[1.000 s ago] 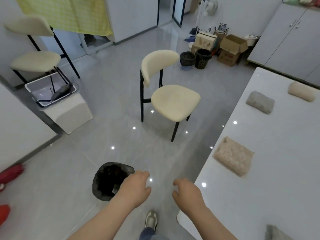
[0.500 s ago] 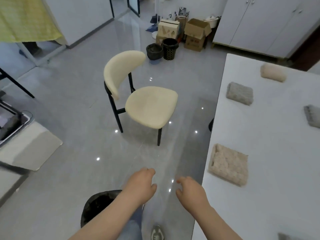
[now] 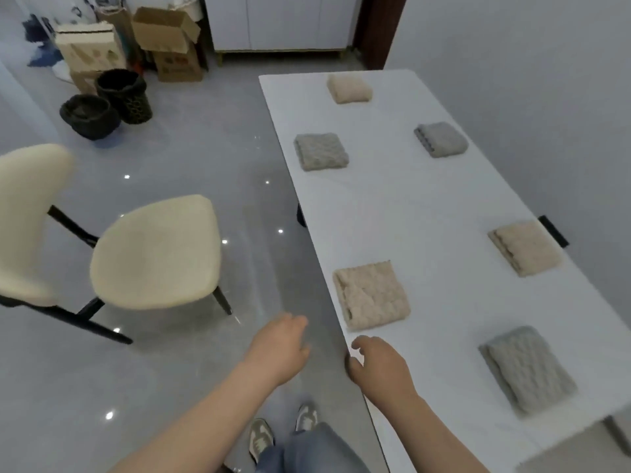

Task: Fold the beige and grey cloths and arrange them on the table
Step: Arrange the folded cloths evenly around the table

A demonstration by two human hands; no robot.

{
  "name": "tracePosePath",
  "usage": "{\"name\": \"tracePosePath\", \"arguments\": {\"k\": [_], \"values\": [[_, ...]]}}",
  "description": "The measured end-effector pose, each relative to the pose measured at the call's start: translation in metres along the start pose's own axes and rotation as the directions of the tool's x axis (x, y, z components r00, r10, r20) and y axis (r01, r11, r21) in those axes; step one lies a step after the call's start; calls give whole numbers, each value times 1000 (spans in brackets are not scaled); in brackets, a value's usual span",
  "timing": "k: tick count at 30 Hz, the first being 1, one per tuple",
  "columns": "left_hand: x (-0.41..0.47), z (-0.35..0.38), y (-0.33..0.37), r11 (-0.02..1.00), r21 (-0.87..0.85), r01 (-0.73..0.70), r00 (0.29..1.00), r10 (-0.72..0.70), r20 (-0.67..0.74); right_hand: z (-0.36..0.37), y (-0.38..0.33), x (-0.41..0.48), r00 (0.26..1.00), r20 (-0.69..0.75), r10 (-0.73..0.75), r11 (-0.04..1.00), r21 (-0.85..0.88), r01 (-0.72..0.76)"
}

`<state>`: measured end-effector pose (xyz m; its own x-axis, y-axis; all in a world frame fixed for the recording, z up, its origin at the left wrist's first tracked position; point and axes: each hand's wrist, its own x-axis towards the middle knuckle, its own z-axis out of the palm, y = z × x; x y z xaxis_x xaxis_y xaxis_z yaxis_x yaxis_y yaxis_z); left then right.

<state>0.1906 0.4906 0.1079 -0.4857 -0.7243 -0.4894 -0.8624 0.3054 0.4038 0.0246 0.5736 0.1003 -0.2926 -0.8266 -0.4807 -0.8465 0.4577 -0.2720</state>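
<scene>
Now the view has been swung right, away from the chair (image 3: pixel 153 250) and the floor, and the whole tabletop (image 3: pixel 392 206) is brought into sight. Six folded cloths are counted on it, set well apart in two rows: far beige cloth (image 3: pixel 349 88), left grey cloth (image 3: pixel 321 151), right grey cloth (image 3: pixel 440 139), right beige cloth (image 3: pixel 526 247), near beige cloth (image 3: pixel 371 295) and near grey cloth (image 3: pixel 527 368). The right hand (image 3: pixel 377 365) has been carried from above the floor to the tabletop's edge, just short of the near beige cloth; its fingers are loosely curled and nothing is held, though whether the surface is touched cannot be told. The left hand (image 3: pixel 278 349) is kept over the floor beside the edge, relaxed and empty too. No unfolded cloth is seen, so the folding is judged done. Only a straightening may be left, since the near grey cloth lies somewhat askew.
</scene>
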Motion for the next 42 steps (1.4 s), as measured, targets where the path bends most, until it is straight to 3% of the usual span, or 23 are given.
{"name": "tracePosePath", "arguments": {"k": [19, 24, 33, 37, 42], "values": [[147, -55, 51, 949, 176, -260, 954, 226, 195, -32, 23, 85, 958, -79, 275, 932, 267, -246], [175, -54, 49, 898, 221, -379, 903, 308, 299, -20, 16, 89, 900, -97, 425, 870, 316, -377], [210, -56, 46, 763, 236, -602, 761, 460, 457, 7, -12, 95, 767, -34, 641, 642, 572, -511], [220, -52, 38, 679, 302, -669, 701, 442, 559, 15, -19, 103, 742, 20, 671, 596, 581, -554], [226, -42, 25, 640, 369, -674, 703, 403, 586, 20, -18, 106, 729, 38, 683, 575, 587, -570]]}}
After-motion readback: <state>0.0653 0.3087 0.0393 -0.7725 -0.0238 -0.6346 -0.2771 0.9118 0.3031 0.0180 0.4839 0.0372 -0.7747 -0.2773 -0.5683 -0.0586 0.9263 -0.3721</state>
